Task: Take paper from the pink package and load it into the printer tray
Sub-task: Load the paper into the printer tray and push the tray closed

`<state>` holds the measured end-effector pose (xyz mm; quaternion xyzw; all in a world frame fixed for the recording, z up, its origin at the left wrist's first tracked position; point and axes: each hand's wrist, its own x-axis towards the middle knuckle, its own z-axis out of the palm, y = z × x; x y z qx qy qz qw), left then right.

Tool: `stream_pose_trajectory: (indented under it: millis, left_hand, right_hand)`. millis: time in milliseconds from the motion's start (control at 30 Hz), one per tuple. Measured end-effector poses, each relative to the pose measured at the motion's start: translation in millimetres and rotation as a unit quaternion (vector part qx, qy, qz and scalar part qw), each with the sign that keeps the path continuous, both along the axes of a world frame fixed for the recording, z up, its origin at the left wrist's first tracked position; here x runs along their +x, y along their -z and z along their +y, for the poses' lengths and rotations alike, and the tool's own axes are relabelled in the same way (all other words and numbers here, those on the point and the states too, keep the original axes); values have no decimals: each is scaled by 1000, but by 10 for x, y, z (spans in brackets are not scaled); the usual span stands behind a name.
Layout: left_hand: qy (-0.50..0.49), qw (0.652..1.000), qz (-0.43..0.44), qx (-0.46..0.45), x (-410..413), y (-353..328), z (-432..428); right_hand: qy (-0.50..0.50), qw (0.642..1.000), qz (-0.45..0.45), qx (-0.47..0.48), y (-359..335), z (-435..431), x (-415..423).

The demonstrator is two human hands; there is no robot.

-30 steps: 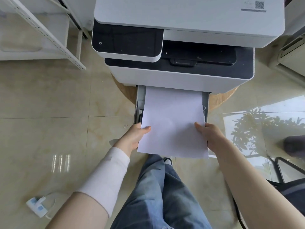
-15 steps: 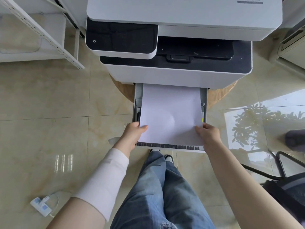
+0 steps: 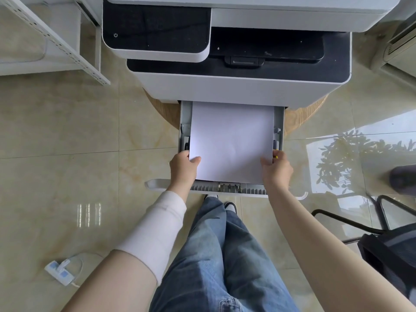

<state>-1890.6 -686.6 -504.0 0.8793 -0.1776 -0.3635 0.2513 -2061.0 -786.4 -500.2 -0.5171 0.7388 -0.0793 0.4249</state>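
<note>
A white and black printer (image 3: 236, 86) stands on a round wooden table. Its grey paper tray (image 3: 229, 189) is pulled out toward me. A stack of white paper (image 3: 231, 140) lies in the tray, its far end under the printer body. My left hand (image 3: 183, 168) grips the paper's near left corner, thumb on top. My right hand (image 3: 278, 168) grips the near right corner beside the tray's side guide. The pink package is out of sight.
A white metal shelf (image 3: 56, 43) stands at the left. On the tiled floor lies a white power strip (image 3: 60, 270) at lower left. A black chair (image 3: 387, 244) sits at lower right. My jeans-clad legs (image 3: 216, 255) are below the tray.
The paper has slid further into the tray, so its near edge now sits inside the tray front. Both hands moved forward with it.
</note>
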Motion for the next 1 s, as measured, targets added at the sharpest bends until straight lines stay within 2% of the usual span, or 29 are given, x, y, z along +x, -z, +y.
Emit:
stream_pose_trajectory:
  millis: [133, 200, 300, 367, 500, 600, 700, 1000]
  left_hand:
    - [21, 998, -58, -6, -62, -130, 36]
    - [26, 995, -93, -6, -68, -147, 86]
    - [27, 987, -158, -6, -68, -127, 187]
    - [13, 984, -178, 9, -46, -106, 253]
    - [36, 990, -127, 59, 35, -48, 290]
    - [67, 991, -51, 101, 65, 6, 262]
    - [68, 991, -21, 111, 66, 40, 231]
    - [30, 995, -40, 83, -16, 72, 213]
  right_hand:
    - [-132, 981, 88, -107, -7, 126, -75]
    - [-167, 967, 131, -142, 0, 159, -131]
    - [-153, 967, 134, -153, -10, 154, -255]
    - [-127, 979, 112, -112, -14, 119, -360]
    - [-124, 990, 66, 15, 19, 24, -499]
    - [-137, 986, 55, 78, 12, -32, -478]
    - [-135, 986, 57, 85, 26, -65, -439]
    - [-130, 986, 71, 70, 151, -37, -430]
